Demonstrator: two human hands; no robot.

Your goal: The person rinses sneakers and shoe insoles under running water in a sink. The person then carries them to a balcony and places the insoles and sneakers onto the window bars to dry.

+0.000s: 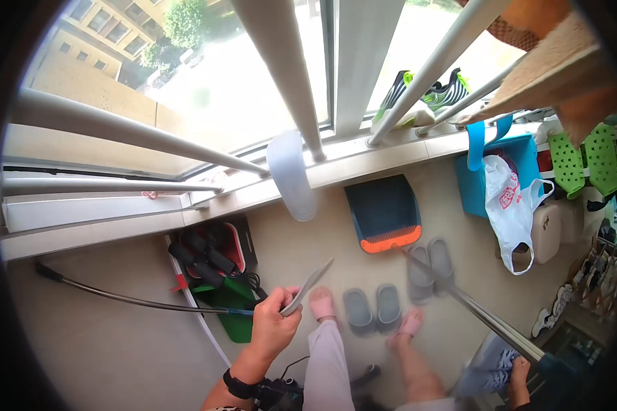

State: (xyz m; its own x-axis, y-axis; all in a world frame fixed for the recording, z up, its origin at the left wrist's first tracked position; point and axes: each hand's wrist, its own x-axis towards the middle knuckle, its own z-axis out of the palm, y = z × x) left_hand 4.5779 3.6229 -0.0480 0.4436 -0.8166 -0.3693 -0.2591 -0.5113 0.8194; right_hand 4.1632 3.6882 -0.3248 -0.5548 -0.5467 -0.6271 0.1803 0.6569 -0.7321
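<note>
My left hand [274,322], with a black band at the wrist, pinches a thin grey insole [310,286] seen nearly edge-on. A second pale insole [291,177] lies over the edge of the window sill. At the lower right my right hand [519,375] is curled against the end of a blue-grey sneaker [488,366] with light laces, which is blurred. Between my hands are my feet in pink footwear [322,303]. Two pairs of grey slippers [360,312] stand on the floor in front of me.
A dark dustpan with an orange edge [391,243] lies ahead, its long handle [487,315] slanting toward my right. Left are a green scoop [236,322] and black items. Right, a plastic bag [511,205] hangs on a blue basket [469,181]. Sneakers [428,96] sit behind white bars.
</note>
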